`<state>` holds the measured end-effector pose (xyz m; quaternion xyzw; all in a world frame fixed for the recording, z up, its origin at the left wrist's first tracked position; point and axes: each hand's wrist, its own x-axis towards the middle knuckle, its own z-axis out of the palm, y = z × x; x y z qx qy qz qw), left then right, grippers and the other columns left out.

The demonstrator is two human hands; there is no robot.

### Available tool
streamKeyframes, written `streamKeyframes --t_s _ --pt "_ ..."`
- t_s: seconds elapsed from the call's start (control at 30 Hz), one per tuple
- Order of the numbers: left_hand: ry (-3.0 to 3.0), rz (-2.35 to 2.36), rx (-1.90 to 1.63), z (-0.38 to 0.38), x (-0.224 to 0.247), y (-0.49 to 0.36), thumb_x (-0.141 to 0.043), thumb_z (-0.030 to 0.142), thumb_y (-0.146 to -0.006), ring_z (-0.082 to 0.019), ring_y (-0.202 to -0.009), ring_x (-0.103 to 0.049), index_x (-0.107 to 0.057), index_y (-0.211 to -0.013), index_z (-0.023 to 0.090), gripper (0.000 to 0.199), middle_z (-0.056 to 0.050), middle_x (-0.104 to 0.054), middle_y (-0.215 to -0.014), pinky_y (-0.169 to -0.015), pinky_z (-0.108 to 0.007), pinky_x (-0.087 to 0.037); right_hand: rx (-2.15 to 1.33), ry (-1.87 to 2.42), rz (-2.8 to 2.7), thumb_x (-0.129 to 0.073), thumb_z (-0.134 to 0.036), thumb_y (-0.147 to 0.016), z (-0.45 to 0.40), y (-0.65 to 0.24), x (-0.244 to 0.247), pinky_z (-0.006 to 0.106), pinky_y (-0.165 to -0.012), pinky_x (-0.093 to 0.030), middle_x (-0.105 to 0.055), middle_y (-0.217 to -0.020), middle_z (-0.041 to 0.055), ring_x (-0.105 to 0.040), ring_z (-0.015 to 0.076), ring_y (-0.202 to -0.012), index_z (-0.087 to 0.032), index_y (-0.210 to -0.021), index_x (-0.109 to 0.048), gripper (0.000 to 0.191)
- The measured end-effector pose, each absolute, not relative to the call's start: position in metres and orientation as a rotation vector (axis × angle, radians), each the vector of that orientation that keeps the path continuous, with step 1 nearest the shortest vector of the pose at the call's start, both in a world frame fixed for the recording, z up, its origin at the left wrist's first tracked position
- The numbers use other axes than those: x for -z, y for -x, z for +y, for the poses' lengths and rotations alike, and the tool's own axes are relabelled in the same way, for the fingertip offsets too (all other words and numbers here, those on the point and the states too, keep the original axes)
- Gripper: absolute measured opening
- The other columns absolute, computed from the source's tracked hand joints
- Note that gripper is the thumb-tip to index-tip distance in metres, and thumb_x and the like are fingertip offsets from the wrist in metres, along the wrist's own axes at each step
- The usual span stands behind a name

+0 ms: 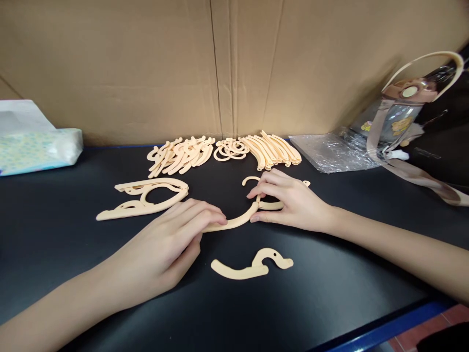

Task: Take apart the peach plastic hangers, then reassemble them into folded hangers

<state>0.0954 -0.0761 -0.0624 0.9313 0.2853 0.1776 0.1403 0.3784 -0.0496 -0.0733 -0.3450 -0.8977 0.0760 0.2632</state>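
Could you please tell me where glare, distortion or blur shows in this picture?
Head view: soft sheen on the black table at lower right; same view: glints on the clear plastic; same view: the bottle leans, perhaps from wide-angle distortion; same view: left hand and right hand look fairly sharp.

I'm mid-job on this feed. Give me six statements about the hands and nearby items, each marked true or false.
1. The left hand touches a curved beige piece. True.
2. The right hand lies on the clear plastic wrapper. False: it is at one end of the curved beige piece.
3. The beige piece with a small dark hole lies apart from both hands. True.
4. The bottle is left of both hands. False: it is on the far right.
5. Small hooks lie between two heaps. True.
6. The folded assembly is under the right hand. False: it lies beyond the left.
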Motion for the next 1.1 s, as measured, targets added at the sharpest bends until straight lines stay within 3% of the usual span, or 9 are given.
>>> streamKeyframes --t_s 0.17,0.37,0.57,0.63,0.83,1.0,1.1 --pt "-2.8 0.803 -0.539 -0.075 0.064 -0.097 -0.036 0.003 -0.095 -0.016 -0.117 -0.05 -0.05 -0.125 0.022 0.037 -0.003 -0.057 -0.125 -0.1 -0.028 -0.038 -0.164 0.863 -2.443 -0.072 -0.04 -0.086 -0.05 -0.379 0.074 0.032 -0.079 -0.046 -0.065 -0.093 0.0078 -0.055 0.0207 -0.09 -0.013 -0.1 -0.072 0.03" --pt "-3.047 0.931 -0.641 -0.077 0.062 -0.098 -0.046 0.015 -0.099 -0.019 -0.091 -0.057 -0.056 -0.115 0.019 0.02 -0.003 -0.061 -0.096 -0.08 -0.032 -0.043 -0.182 0.863 -2.437 -0.068 -0.038 -0.09 -0.053 -0.379 0.072 0.029 -0.068 -0.04 -0.063 -0.073 0.0013 -0.052 0.0152 -0.072 -0.015 -0.087 -0.072 0.023" --pt "-2.906 0.932 -0.548 -0.082 0.064 -0.096 -0.048 0.024 -0.1 -0.014 -0.069 -0.055 -0.054 -0.116 0.02 0.018 0.003 -0.054 -0.078 -0.064 -0.026 -0.041 -0.192 0.82 -2.498 -0.064 -0.035 -0.093 -0.054 -0.38 0.07 0.027 -0.067 -0.04 -0.063 -0.078 0.003 -0.052 0.0153 -0.075 -0.014 -0.084 -0.067 0.023" --pt "-2.865 0.888 -0.529 -0.083 0.064 -0.097 -0.047 0.023 -0.1 -0.013 -0.071 -0.056 -0.054 -0.116 0.02 0.017 0.002 -0.055 -0.08 -0.065 -0.025 -0.042 -0.204 0.79 -2.523 -0.062 -0.035 -0.094 -0.056 -0.381 0.07 0.027 -0.067 -0.04 -0.062 -0.079 0.0034 -0.052 0.0153 -0.075 -0.015 -0.083 -0.066 0.024" --pt "-2.898 0.824 -0.505 -0.084 0.059 -0.1 -0.046 0.021 -0.1 -0.017 -0.095 -0.058 -0.054 -0.119 0.022 0.02 -0.003 -0.062 -0.11 -0.08 -0.028 -0.044 -0.216 0.611 -2.59 -0.06 -0.034 -0.095 -0.062 -0.377 0.069 0.028 -0.071 -0.043 -0.065 -0.081 0.0052 -0.054 0.0153 -0.076 -0.015 -0.083 -0.068 0.024" --pt "-2.874 0.845 -0.514 -0.086 0.058 -0.1 -0.046 0.022 -0.1 -0.018 -0.096 -0.059 -0.054 -0.119 0.023 0.02 -0.003 -0.062 -0.108 -0.08 -0.029 -0.046 -0.157 0.444 -2.614 -0.057 -0.033 -0.097 -0.071 -0.371 0.068 0.03 -0.075 -0.047 -0.07 -0.091 0.0083 -0.059 0.0171 -0.083 -0.013 -0.095 -0.069 0.023" --pt "-2.861 0.886 -0.512 -0.086 0.058 -0.1 -0.046 0.022 -0.1 -0.018 -0.094 -0.059 -0.056 -0.117 0.024 0.019 -0.003 -0.063 -0.107 -0.078 -0.03 -0.046 -0.188 0.377 -2.641 -0.054 -0.029 -0.099 -0.077 -0.37 0.066 0.031 -0.083 -0.049 -0.072 -0.104 0.01 -0.063 0.0183 -0.097 -0.012 -0.105 -0.067 0.022"
